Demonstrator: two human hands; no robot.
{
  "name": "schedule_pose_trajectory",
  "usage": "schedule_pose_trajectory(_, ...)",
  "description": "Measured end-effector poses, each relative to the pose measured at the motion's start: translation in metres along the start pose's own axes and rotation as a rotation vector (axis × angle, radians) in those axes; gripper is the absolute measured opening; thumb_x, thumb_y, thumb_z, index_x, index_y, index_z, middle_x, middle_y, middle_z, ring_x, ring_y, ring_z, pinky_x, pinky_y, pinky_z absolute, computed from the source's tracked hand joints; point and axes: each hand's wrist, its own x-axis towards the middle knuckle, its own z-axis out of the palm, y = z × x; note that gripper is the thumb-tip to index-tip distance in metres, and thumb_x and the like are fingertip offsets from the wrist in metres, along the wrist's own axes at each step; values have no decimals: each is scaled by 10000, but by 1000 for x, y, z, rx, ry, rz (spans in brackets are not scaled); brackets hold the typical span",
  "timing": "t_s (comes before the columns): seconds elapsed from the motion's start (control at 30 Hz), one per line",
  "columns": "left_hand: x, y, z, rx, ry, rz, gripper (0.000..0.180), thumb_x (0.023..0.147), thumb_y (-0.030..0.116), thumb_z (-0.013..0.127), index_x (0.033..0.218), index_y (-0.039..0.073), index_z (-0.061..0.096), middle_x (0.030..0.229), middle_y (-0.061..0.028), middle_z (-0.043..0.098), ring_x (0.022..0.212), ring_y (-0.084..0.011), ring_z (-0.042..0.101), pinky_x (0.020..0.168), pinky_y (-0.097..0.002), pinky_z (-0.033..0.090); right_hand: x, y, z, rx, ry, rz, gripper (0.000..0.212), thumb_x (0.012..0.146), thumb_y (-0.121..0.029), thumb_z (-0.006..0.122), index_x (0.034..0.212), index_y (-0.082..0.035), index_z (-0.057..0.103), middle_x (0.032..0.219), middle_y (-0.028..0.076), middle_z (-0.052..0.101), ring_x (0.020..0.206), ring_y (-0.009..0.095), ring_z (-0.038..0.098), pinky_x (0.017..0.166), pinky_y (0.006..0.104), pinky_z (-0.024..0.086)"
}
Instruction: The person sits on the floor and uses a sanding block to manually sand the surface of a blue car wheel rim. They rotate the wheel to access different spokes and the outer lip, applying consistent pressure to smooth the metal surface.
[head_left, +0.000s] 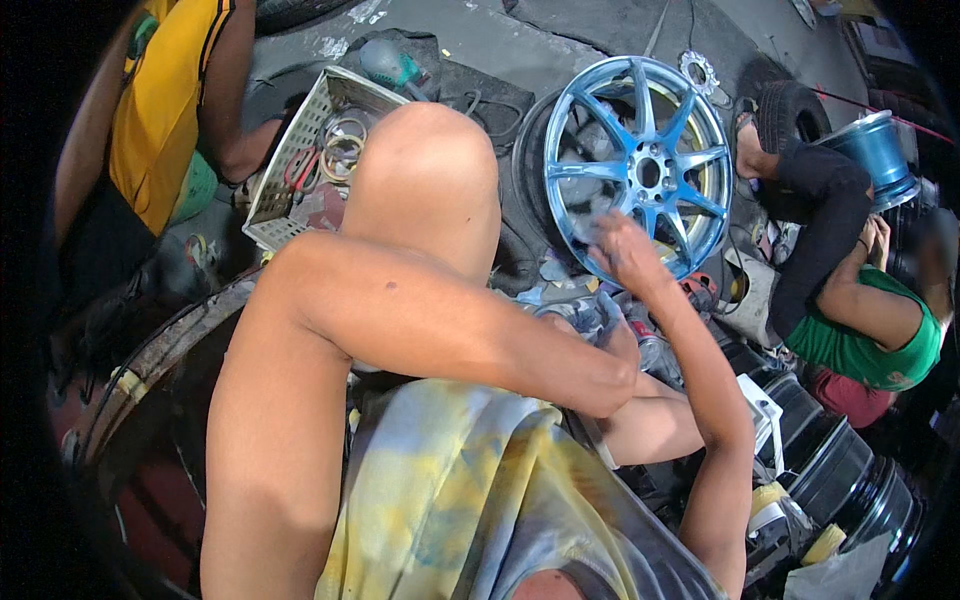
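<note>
- The right hand (625, 250) is showing blurred at the near left rim of the blue wheel (636, 160); its grip is curling, though whether it is pinching anything I cannot tell.
- The left hand (622, 345) is resting just nearer; I cannot tell its grip's state.
- The wheel is sitting just beyond both hands.
- Far left, a perforated basket (287, 155) is holding red-handled scissors (302, 170).
</note>
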Motion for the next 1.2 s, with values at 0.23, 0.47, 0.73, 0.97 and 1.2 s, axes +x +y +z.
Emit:
schedule_pose_trajectory(0.23,-4,0,0,-10,11,-12,458,845,254,772,1256,55,747,1335,-155,691,1285,-380,610,1074,-629,414,5,-9,3,94,-146,91,177,850,-97,723,956,45,719,1357,217,619,1322,458,524,1142,479,437)
schedule_pose_trajectory(0.47,-8,1,-2,-15,21,-19,456,846,255,771,1256,56,747,1337,-156,690,1286,-378,611,1076,-621,416,14,16,-12,6,-132,131,157,842,-85,723,957,22,721,1238,225,631,1222,424,561,1060,482,476)
schedule_pose_trajectory(0.73,-11,-1,-2,5,19,-39,454,848,256,770,1256,57,748,1340,-157,688,1286,-377,612,1078,-613,418,10,-6,0,126,-69,56,247,883,-176,734,930,66,724,1216,260,623,1179,445,580,1025,484,485)
schedule_pose_trajectory(0.97,-25,-16,9,55,-6,-165,453,850,258,768,1256,58,748,1343,-158,687,1287,-375,613,1081,-605,420,-38,-6,-20,266,338,373,242,902,-89,728,1137,-45,765,1098,201,583,960,373,601,883,426,511)
schedule_pose_trajectory(1.2,-36,-33,28,138,-60,-270,451,851,259,767,1255,59,748,1346,-159,686,1287,-374,613,1083,-597,423,-91,-54,61,185,413,233,616,793,-49,674,1403,-131,654,1106,196,548,1025,393,544,893,475,470)
